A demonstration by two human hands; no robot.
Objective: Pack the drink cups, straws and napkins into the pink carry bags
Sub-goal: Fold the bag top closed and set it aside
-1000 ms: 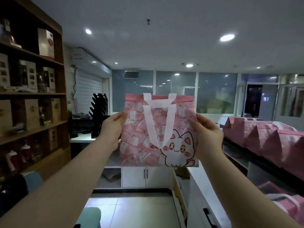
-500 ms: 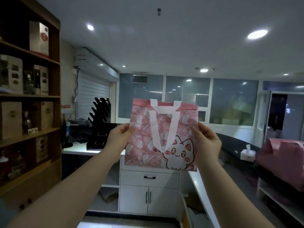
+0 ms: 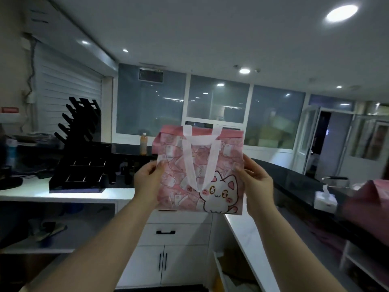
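While the left hand (image 3: 148, 179) pinches one side edge and the right hand (image 3: 257, 185) pinches the other, the flat pink carry bag (image 3: 201, 167) hangs upright at frame centre, above the white counter (image 3: 69, 194).

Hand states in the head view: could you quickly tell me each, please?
Left hand: grips the left edge of the pink carry bag.
Right hand: grips its right edge.

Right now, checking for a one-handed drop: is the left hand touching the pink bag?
Touching. The head view shows the left hand holding the pink bag by its left edge.
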